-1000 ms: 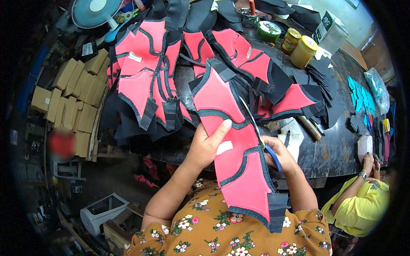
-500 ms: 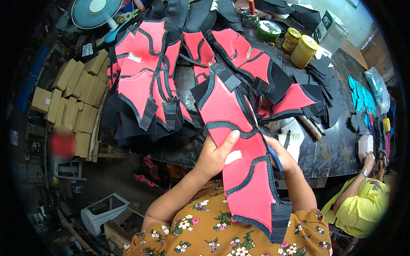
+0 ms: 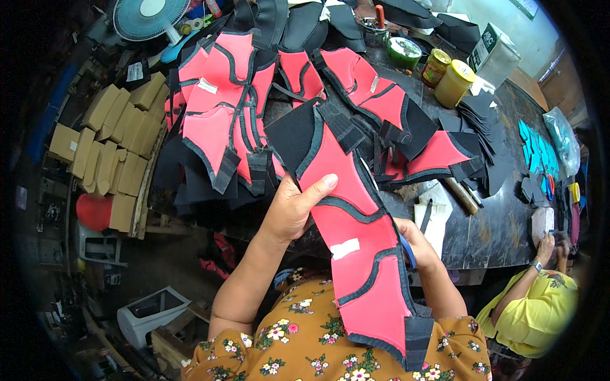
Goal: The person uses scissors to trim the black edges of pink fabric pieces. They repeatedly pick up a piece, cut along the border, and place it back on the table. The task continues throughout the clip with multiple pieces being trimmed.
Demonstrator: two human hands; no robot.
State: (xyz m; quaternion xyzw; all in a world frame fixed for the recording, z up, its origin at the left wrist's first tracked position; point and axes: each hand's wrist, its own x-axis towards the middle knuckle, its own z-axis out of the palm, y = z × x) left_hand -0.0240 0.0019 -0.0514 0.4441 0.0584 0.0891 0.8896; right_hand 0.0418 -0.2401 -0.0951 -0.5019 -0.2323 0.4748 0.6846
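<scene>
A long pink panel [image 3: 353, 244] with black edging, black end strips and a small white label lies slantwise in front of me. My left hand [image 3: 293, 209] grips its left edge near the upper part, thumb flat on the pink face and fingers underneath. At its upper end a black flap [image 3: 292, 137] spreads out to the left. Partly behind the panel's right edge, my right hand [image 3: 419, 244] is closed on scissors, whose blue handle [image 3: 408, 250] shows; the panel hides most of the blades. More pink and black pieces [image 3: 216, 127] are heaped on the table beyond.
The dark table [image 3: 489, 235] holds a wooden-handled tool [image 3: 461, 195], black cut pieces [image 3: 478, 114], jars [image 3: 455, 84], a tin [image 3: 493, 53] and teal pieces [image 3: 537, 150]. Stacked cartons [image 3: 101, 146] and a fan [image 3: 151, 15] stand left. A person in yellow [image 3: 530, 310] works at right.
My left hand has moved up and left along the panel, off the area beside the label. More of the black flap shows at the upper end. The right hand still holds the scissors.
</scene>
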